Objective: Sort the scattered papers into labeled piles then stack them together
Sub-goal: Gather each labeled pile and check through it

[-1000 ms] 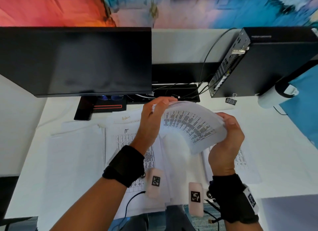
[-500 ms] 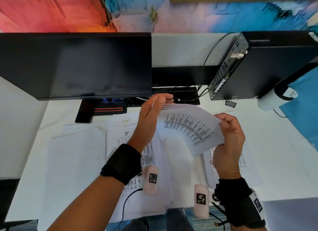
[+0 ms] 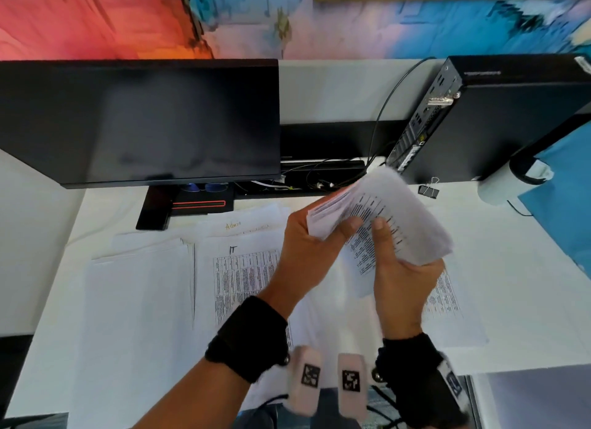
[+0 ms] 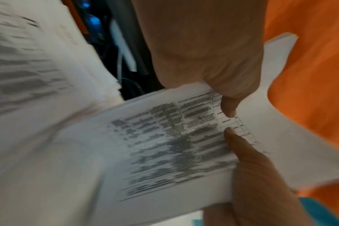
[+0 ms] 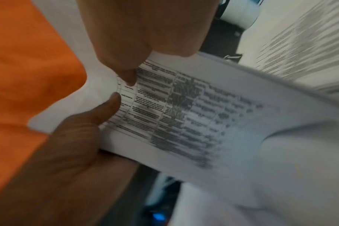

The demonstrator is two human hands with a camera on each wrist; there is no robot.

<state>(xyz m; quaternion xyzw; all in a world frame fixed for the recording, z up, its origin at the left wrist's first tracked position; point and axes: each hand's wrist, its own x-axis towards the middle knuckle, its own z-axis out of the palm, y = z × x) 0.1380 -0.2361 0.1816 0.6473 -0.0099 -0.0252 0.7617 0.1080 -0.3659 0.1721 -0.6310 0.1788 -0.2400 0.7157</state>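
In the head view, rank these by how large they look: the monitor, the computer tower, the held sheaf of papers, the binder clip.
1. monitor
2. computer tower, cut off at the frame edge
3. sheaf of papers, nearer the camera, so its true size is unsure
4. binder clip

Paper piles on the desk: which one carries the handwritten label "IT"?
The middle pile, topped by a printed table with "IT" at its head. The left pile looks blank on top; the sheet behind it reads "Admin".
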